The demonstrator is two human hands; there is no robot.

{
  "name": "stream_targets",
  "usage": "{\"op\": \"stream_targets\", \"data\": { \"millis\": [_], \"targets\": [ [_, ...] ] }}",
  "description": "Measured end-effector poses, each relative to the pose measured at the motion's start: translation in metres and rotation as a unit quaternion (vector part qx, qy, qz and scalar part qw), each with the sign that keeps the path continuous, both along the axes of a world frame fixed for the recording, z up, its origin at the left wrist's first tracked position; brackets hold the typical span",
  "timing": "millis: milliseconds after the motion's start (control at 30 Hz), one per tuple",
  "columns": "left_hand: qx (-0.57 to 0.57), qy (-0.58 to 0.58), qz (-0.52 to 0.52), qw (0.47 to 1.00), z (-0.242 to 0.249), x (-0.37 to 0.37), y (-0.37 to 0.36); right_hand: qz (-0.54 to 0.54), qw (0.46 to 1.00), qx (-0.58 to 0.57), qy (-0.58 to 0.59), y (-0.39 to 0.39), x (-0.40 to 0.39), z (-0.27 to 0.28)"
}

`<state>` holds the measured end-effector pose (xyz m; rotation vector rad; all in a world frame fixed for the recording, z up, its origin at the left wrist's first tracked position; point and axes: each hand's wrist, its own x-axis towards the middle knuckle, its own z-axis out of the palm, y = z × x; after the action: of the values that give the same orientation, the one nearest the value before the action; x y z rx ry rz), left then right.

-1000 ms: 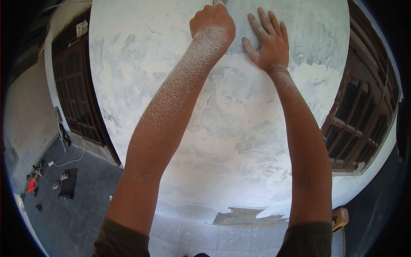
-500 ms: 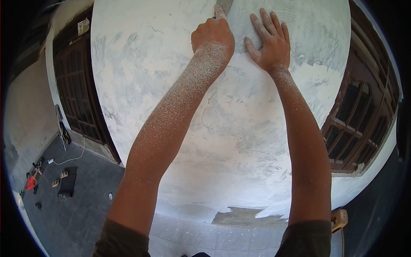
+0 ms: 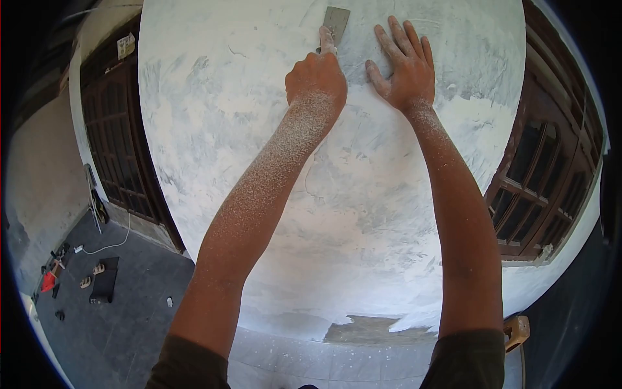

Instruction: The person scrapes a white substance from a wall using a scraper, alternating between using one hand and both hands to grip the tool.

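My left hand (image 3: pixel 316 79) is closed round a putty knife (image 3: pixel 337 24), its index finger stretched along the flat grey blade. The handle is hidden inside the fist. The blade points up and lies against or very close to a wall (image 3: pixel 363 220) patched in white and grey. To the right of the knife, my right hand (image 3: pixel 409 74) rests flat on the same wall with fingers spread, holding nothing. Pale dust covers my left forearm and the fingers of both hands.
Dark wooden doors (image 3: pixel 113 139) stand at the left, and a brown window frame (image 3: pixel 538 188) at the right. On the dark floor lie sandals (image 3: pixel 98 268), a black mat (image 3: pixel 105 282), a white cable (image 3: pixel 110 245) and a red item (image 3: pixel 48 281). A yellowish-brown object (image 3: pixel 516 332) sits low right.
My left hand has come down slightly with the putty knife, so more of the blade shows. The right hand stays spread on the wall; the view has shifted a little.
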<state>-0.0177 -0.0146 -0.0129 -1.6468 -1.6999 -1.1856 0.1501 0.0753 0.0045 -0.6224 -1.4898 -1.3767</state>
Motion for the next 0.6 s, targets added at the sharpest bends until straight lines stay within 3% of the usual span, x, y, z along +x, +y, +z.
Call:
{"op": "stream_targets", "data": {
  "millis": [67,167,333,467,600],
  "targets": [
    [0.041,-0.023,0.000,0.999,0.019,0.000,0.009,0.005,1.000,0.004,-0.002,0.002,-0.001,0.001],
    [0.010,-0.019,-0.002,1.000,0.041,0.001,0.006,-0.007,1.000,-0.001,-0.001,-0.003,-0.002,0.001],
    [0.004,-0.025,-0.013,1.000,-0.011,-0.001,0.008,0.009,1.000,0.001,-0.002,0.002,-0.001,0.001],
    [0.032,0.014,-0.001,0.999,0.028,-0.004,0.009,0.002,1.000,0.001,-0.001,0.000,-0.001,0.000],
    [0.038,-0.015,-0.023,0.999,0.027,0.000,0.016,0.017,1.000,0.010,-0.008,0.002,0.000,0.001]
  ]
}}
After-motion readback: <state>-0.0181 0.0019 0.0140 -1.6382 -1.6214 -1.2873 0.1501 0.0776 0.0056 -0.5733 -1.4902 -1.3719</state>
